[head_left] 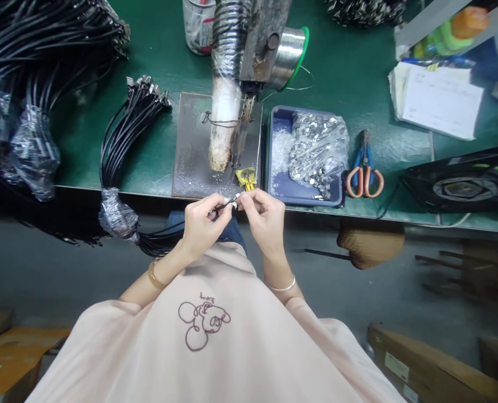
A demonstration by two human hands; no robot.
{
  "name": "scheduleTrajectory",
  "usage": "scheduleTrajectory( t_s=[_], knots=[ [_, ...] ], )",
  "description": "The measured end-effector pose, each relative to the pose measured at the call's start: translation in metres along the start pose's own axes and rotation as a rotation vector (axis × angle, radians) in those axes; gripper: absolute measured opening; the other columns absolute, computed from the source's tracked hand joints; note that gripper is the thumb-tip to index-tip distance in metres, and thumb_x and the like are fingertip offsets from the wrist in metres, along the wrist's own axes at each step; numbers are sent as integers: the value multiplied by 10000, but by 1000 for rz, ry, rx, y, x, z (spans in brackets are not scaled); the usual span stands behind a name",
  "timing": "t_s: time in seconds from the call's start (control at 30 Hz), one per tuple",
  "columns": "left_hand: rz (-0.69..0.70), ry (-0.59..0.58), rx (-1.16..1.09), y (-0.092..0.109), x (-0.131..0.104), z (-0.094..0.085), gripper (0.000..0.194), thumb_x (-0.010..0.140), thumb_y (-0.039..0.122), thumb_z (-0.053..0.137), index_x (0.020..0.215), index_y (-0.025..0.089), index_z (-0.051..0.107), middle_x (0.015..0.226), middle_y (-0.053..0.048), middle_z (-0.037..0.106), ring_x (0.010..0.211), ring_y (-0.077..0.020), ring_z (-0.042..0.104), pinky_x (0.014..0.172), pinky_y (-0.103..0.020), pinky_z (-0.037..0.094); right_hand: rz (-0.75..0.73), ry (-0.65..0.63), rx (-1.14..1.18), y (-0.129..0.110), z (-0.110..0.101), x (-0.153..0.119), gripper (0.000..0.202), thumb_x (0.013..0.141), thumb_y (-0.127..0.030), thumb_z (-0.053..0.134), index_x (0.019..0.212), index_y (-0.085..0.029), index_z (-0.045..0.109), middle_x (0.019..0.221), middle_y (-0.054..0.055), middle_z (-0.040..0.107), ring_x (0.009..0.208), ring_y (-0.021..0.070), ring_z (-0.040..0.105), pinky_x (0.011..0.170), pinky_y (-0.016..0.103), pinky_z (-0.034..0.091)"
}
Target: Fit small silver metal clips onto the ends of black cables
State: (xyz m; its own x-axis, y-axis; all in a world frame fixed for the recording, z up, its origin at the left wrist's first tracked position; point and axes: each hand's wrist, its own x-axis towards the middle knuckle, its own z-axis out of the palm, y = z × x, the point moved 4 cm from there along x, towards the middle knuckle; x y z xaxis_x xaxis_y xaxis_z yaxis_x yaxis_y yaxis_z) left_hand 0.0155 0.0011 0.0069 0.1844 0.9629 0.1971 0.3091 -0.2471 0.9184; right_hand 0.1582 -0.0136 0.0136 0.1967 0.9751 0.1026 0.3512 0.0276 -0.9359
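Just off the bench's front edge, my left hand (206, 224) pinches the end of a black cable (221, 207), with pale bits showing at its tip. My right hand (264, 217) meets it there, thumb and finger closed around a small part at the cable end that is too small to name. Behind the fingertips lies a yellow piece (246, 177) on a dark square board (192, 143). Above the board hangs a soldering machine (248, 106) beside a stained white hose (224, 117). More black cables (160, 242) run from under my left wrist to a plastic-wrapped bundle (117, 215).
A blue tray (306, 197) holds a bag of small metal parts (318, 148). Orange-and-blue cutters (365, 168) lie to its right. A solder spool (290, 59) stands behind. Large cable bundles (43, 50) fill the left; papers (440, 101) and a black fan-like device (463, 182) sit right.
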Motion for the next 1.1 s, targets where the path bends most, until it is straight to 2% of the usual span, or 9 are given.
scheduleTrajectory(
  t_s=[0.33, 0.73, 1.1],
  knots=[
    [97, 40, 4, 0, -1, 0, 198, 859, 154, 601, 668, 172, 551, 578, 59, 497, 499, -60, 392, 496, -176, 336, -16, 19, -48, 0, 0, -2, 297, 935, -331, 587, 665, -208, 565, 613, -37, 563, 555, 99, 474, 568, 253, 375],
    [115, 41, -2, 1, -1, -1, 200, 861, 138, 611, 676, 172, 543, 577, 67, 495, 491, -55, 398, 499, -168, 337, -33, 39, -122, 0, -1, -4, 312, 938, -351, 607, 665, -203, 576, 596, -44, 547, 540, 94, 449, 555, 258, 352],
    [122, 47, -13, 2, -2, -1, 191, 862, 144, 602, 679, 173, 555, 570, 64, 504, 486, -57, 401, 489, -173, 338, -32, 59, -77, 0, -3, -3, 300, 927, -338, 608, 658, -204, 598, 598, -38, 577, 533, 97, 465, 558, 260, 374]
  ],
)
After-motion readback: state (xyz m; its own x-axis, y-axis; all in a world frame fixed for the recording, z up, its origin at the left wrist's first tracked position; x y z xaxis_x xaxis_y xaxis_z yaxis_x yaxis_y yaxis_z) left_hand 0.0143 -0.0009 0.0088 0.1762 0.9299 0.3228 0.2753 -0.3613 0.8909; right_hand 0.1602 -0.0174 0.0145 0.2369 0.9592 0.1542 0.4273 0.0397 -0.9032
